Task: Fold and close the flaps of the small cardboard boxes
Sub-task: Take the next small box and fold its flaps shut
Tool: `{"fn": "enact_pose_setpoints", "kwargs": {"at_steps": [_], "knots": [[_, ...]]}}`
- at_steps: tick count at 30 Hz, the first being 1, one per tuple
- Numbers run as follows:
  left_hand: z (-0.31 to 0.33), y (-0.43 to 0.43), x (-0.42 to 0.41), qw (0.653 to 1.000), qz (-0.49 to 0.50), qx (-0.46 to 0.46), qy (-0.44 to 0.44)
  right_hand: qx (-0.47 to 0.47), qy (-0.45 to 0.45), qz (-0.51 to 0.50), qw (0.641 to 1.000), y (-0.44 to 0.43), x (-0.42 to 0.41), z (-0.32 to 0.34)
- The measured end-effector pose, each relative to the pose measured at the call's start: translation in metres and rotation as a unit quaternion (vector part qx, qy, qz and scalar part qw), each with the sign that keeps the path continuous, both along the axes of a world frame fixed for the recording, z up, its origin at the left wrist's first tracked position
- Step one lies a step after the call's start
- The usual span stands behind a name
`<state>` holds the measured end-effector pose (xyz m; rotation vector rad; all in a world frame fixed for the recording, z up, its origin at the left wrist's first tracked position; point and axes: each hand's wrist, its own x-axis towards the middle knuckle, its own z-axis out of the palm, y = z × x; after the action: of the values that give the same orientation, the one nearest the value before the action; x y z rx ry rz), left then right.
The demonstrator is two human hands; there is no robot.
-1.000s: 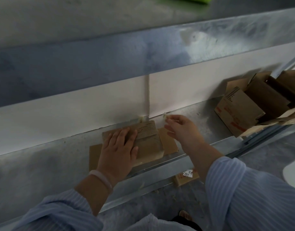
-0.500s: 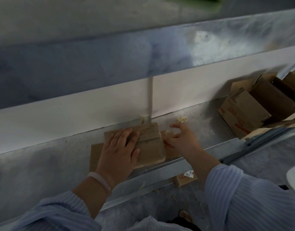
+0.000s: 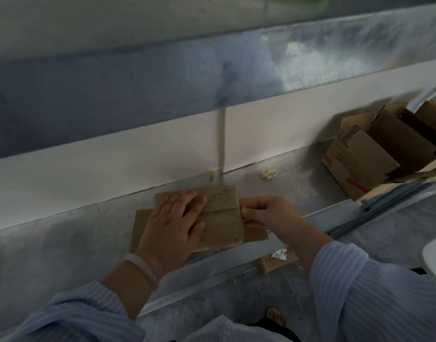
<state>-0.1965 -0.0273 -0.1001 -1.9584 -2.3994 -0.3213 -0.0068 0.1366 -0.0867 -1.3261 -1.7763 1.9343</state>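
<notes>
The small cardboard box (image 3: 224, 223) lies flattened on the metal table (image 3: 76, 233), near its front edge. The left hand (image 3: 173, 225) rests flat on the box's left half, fingers straight and pressing down. The right hand (image 3: 268, 214) has its fingers curled, pinching the side flap (image 3: 255, 234) at the box's right edge. Open cardboard boxes (image 3: 360, 164) stand well apart to the right.

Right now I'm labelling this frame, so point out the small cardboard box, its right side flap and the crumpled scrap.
small cardboard box (image 3: 224, 225): head view, folded top panel.
side flap (image 3: 256, 233): head view, bare lower corner.
crumpled scrap (image 3: 268, 174): head view, its middle.
</notes>
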Motion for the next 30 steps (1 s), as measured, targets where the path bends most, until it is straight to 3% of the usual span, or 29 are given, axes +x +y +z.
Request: {"fn": "enact_pose_setpoints", "kwargs": {"at_steps": [2, 5, 8, 19, 24, 27, 30], "knots": [[0.0, -0.003, -0.002, 1.0, -0.012, 0.0, -0.003, 0.036, -0.032, 0.029, 0.998, -0.001, 0.0, 0.004], [0.002, -0.004, -0.003, 1.0, -0.017, -0.001, -0.005, 0.192, -0.132, 0.073, 0.97, 0.001, -0.007, 0.004], [0.003, -0.004, -0.002, 1.0, -0.015, 0.003, -0.008, 0.238, -0.134, 0.032, 0.961, 0.003, -0.014, 0.001], [0.002, -0.002, -0.004, 1.0, 0.006, -0.006, -0.008, 0.197, -0.087, -0.099, 0.971, -0.02, -0.027, -0.007], [0.0, -0.003, -0.003, 1.0, 0.014, 0.0, 0.004, 0.183, 0.087, -0.275, 0.94, -0.005, -0.023, 0.03], [0.0, -0.002, -0.002, 1.0, 0.009, 0.0, 0.009, 0.195, 0.128, -0.217, 0.948, 0.02, -0.023, 0.059], [0.001, -0.002, -0.002, 1.0, 0.009, 0.002, 0.014, 0.206, 0.061, -0.12, 0.969, 0.023, -0.03, 0.058]]}}
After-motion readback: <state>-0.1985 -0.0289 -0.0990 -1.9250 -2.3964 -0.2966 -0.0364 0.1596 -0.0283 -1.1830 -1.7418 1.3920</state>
